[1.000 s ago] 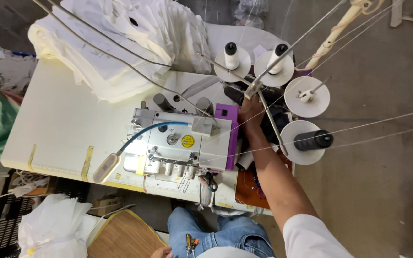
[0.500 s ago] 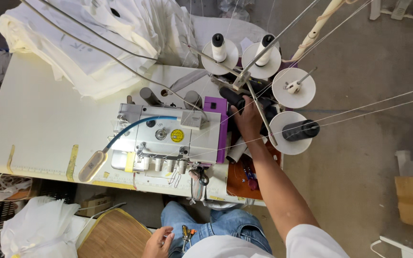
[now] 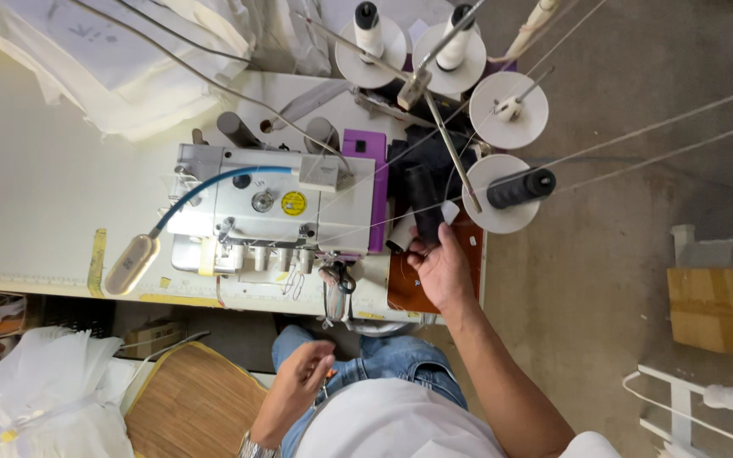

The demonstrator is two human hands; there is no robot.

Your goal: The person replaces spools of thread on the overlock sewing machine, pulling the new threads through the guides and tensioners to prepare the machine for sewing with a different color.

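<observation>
While the person sits below a pale counter (image 3: 36,187), the view runs from a heap of white fabric (image 3: 53,407) on the floor, far to the left of the left hand (image 3: 305,377), to the thread stand at the right. Beside that heap lies a woven tan seat cushion (image 3: 193,407), just left of the left hand. The left hand rests over the person's blue jeans (image 3: 383,365), fingers loosely curled around a small orange-handled item too small to identify; its grip is narrow. Above this hand, on the counter, stands a white overlock sewing machine (image 3: 273,208) with a blue tube curving across its top and a purple side panel (image 3: 375,182) facing the right hand (image 3: 441,270). Stacked white cloth (image 3: 120,64) lies on the counter well up and left of both hands. The right hand is raised over the counter's right end, fingers closed around the lower end of a black thread cone (image 3: 424,199), which stands between the purple panel and the stand, just above a brown mat (image 3: 405,293). Up and right of the right hand sit four white spool discs (image 3: 509,110); one carries a second black cone (image 3: 521,188) lying sideways, two carry white cones (image 3: 368,25). Taut threads run off to the right over the concrete floor (image 3: 621,280).
</observation>
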